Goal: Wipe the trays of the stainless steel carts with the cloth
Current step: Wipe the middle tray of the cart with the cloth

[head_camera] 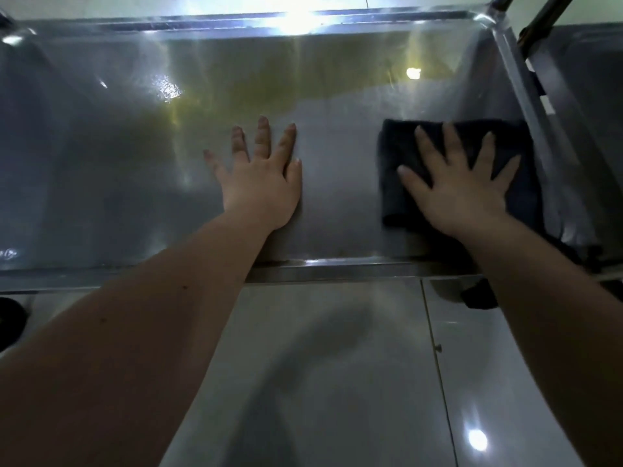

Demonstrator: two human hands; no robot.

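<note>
Glossy tiled floor (337, 365) nearest, below two bare forearms reaching forward. Beyond, stainless steel cart tray (101, 146): left hand (261, 182) flat on bare metal, fingers spread, gripping nothing; right hand (462, 187) splayed, pressing down on dark folded cloth (397, 170) near tray's right edge. Farthest, bright glare along the back rim.

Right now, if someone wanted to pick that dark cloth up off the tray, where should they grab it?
Probably the cloth's left edge, pinched from the left. It lies folded flat on the tray, the right hand pressing its middle, and its right side sits close to the tray's raised wall. The left side is uncovered, with bare steel beside it.
</note>
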